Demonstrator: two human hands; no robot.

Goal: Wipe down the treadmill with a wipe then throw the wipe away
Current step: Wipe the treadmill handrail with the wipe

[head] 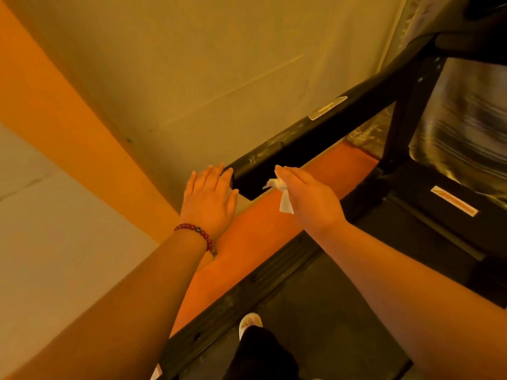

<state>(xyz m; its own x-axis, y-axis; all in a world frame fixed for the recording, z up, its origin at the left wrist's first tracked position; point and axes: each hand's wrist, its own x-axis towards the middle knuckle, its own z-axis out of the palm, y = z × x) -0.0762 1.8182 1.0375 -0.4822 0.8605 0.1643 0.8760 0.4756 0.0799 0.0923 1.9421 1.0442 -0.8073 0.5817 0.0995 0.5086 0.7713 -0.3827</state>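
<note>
The treadmill's black left handrail (315, 130) runs from the upper right down to its end at the middle of the view. My left hand (210, 200), with a red bead bracelet at the wrist, lies flat with straight fingers just left of the rail's end, fingertips touching it. My right hand (307, 196) holds a crumpled white wipe (284, 194) under its palm against the near side of the rail's end. A corner of the wipe hangs down below the hand. The dark treadmill deck (315, 311) lies below.
A beige wall (205, 64) stands close behind the rail. An orange floor strip (260, 229) runs between wall and deck. The black side rail (247, 292) of the deck edges it. My foot in a light shoe (249, 322) stands on the belt. The console upright (406, 119) rises at right.
</note>
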